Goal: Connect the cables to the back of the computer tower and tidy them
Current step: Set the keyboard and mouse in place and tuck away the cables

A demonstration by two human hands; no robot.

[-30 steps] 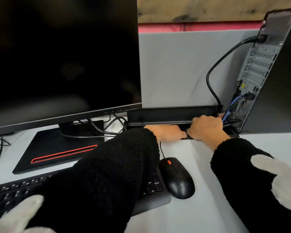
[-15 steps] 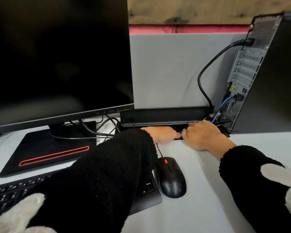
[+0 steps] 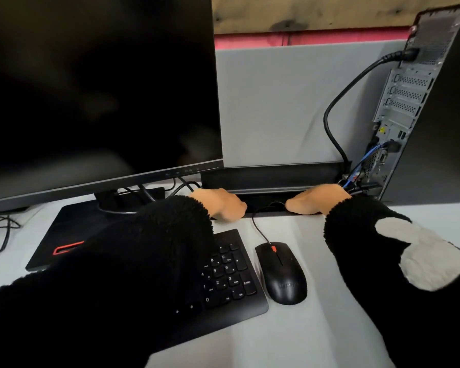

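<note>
The computer tower [image 3: 404, 102] stands at the right with its back panel facing me. A thick black power cable [image 3: 329, 115] loops from its top socket down into the black cable trough [image 3: 271, 176] along the desk's back edge. A blue cable [image 3: 367, 158] and thin black ones run from the lower ports into the trough's right end. My left hand [image 3: 221, 205] rests curled at the trough's front lip. My right hand [image 3: 316, 199] lies at the right end, beside the blue cable, with its fingers hidden in the slot. The mouse cable [image 3: 258, 229] enters the slot between my hands.
A large dark monitor [image 3: 98, 88] fills the left, and cables trail behind its flat base [image 3: 72, 224]. A black keyboard [image 3: 229, 274] and mouse [image 3: 283, 274] lie in front of my hands. A grey partition [image 3: 276, 102] closes off the back. Loose cables [image 3: 3, 229] lie far left.
My hands were side by side at the trough's middle; now they are apart, the left one further left and the right one at the tower end. The view has shifted.
</note>
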